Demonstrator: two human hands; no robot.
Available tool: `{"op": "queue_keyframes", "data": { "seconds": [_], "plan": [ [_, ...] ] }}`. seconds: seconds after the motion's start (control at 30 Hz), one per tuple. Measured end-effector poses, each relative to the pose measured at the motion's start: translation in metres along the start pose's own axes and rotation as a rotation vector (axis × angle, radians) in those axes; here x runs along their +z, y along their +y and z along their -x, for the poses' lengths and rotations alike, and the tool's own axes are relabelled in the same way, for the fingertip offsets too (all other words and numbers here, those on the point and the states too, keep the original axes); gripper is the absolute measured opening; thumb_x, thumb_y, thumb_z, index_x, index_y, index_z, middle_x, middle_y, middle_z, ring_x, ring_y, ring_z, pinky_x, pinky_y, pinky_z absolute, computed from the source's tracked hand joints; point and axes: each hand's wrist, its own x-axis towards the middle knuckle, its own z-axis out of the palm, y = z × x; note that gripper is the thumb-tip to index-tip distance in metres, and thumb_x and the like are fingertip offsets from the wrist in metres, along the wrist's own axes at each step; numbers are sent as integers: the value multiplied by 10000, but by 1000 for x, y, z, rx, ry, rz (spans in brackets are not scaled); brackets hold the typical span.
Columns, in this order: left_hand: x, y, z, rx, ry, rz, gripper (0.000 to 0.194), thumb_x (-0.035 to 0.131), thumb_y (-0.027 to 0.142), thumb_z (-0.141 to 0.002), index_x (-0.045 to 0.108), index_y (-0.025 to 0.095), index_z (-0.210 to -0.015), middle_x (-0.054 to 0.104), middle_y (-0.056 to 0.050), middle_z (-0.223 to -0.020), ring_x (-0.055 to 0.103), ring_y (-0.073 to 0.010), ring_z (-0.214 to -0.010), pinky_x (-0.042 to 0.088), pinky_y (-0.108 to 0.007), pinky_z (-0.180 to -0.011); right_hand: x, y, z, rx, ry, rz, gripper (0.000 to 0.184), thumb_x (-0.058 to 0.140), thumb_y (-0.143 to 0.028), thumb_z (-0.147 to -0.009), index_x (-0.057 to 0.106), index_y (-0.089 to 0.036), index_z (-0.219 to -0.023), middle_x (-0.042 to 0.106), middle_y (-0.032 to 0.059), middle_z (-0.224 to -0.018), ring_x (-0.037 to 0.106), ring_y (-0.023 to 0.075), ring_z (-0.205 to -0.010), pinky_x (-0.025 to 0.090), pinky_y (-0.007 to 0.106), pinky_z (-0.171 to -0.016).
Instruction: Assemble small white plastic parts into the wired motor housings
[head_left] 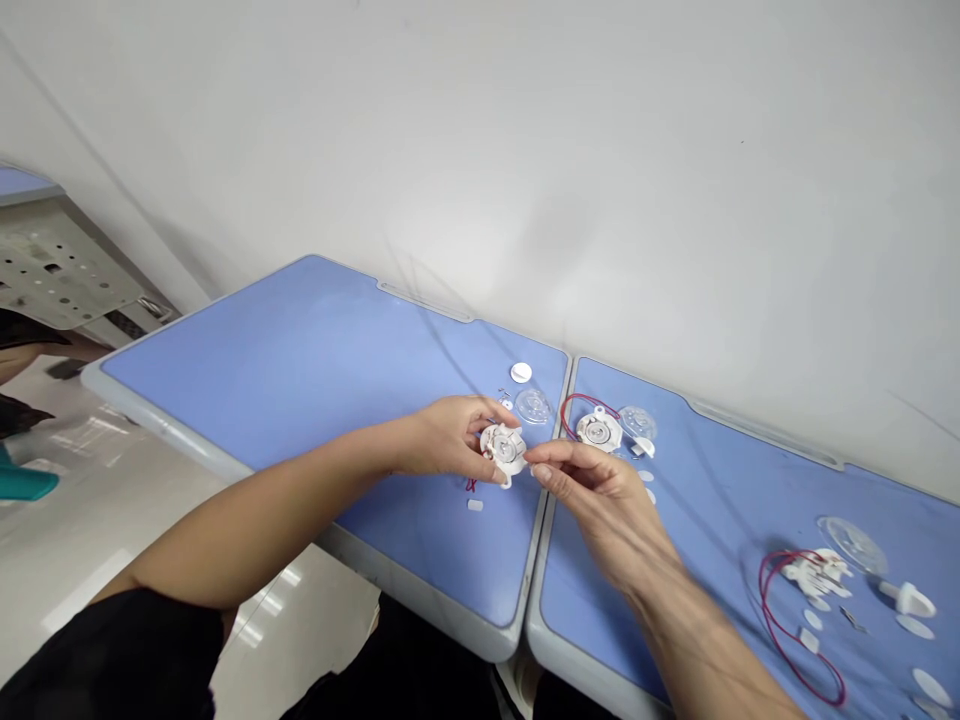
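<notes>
My left hand (450, 437) is closed round a small round white plastic part with a metal centre (504, 449), held just above the blue table (300, 360). My right hand (592, 485) reaches in from the right, its fingertips pinched together right at the edge of that part; whether they hold anything small I cannot make out. A second round white part with a red wire (598, 430) lies on the table just beyond my right hand.
A white disc (521, 372) and clear round covers (533, 405) lie behind the hands. At the right, a third dismantled unit with red wire (810, 580), a clear cover (851, 542) and several white bits lie scattered. A seam (555, 470) splits two tables. White wall behind.
</notes>
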Motion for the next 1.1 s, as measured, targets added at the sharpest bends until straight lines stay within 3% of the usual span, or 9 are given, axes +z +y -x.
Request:
{"op": "queue_keyframes", "data": {
  "seconds": [0.13, 0.27, 0.53, 0.73, 0.93, 1.1],
  "plan": [
    [1, -1, -1, 6, -12, 37, 635, 816, 153, -551, 566, 159, -1135, 649, -83, -1076, 639, -214, -987, 504, -396, -882, 2, -6, 2, -79, 7, 37, 143, 697, -360, -754, 706, -217, -767, 630, 6, -682, 535, 136, -633, 431, 261, -583],
    [1, -4, -2, -9, -23, 82, 607, 813, 132, -565, 571, 162, -1120, 655, -64, -1019, 645, -192, -940, 504, -367, -854, 5, -5, 4, -262, 82, 170, 79, 657, -281, -806, 700, -237, -755, 624, 4, -758, 556, 136, -699, 445, 254, -625],
    [5, -5, -2, -58, -60, 151, 617, 818, 133, -562, 562, 153, -1123, 655, -39, -946, 641, -169, -876, 509, -355, -808, 10, 1, 8, -522, 191, 422, 125, 600, -151, -858, 684, -240, -831, 658, -8, -797, 614, 119, -739, 481, 235, -677],
    [6, -4, -2, -71, -60, 170, 614, 831, 151, -546, 565, 153, -1099, 654, -21, -901, 642, -166, -836, 508, -376, -819, 9, -1, 7, -661, 178, 598, 140, 551, -119, -874, 656, -209, -857, 665, 15, -801, 612, 136, -754, 480, 252, -682],
    [6, -5, -3, -92, -54, 157, 605, 831, 161, -561, 565, 168, -1104, 676, -13, -907, 653, -176, -859, 500, -388, -855, 9, 0, 6, -689, 161, 631, 130, 556, -125, -873, 643, -217, -844, 667, 9, -782, 594, 144, -727, 471, 277, -673],
    [6, -3, -2, -93, -48, 152, 582, 825, 156, -568, 572, 163, -1092, 686, -15, -897, 664, -181, -852, 516, -344, -793, 9, 2, 7, -615, 159, 555, 136, 558, -137, -870, 647, -232, -829, 663, 6, -786, 601, 151, -745, 472, 278, -663]
  ]
}}
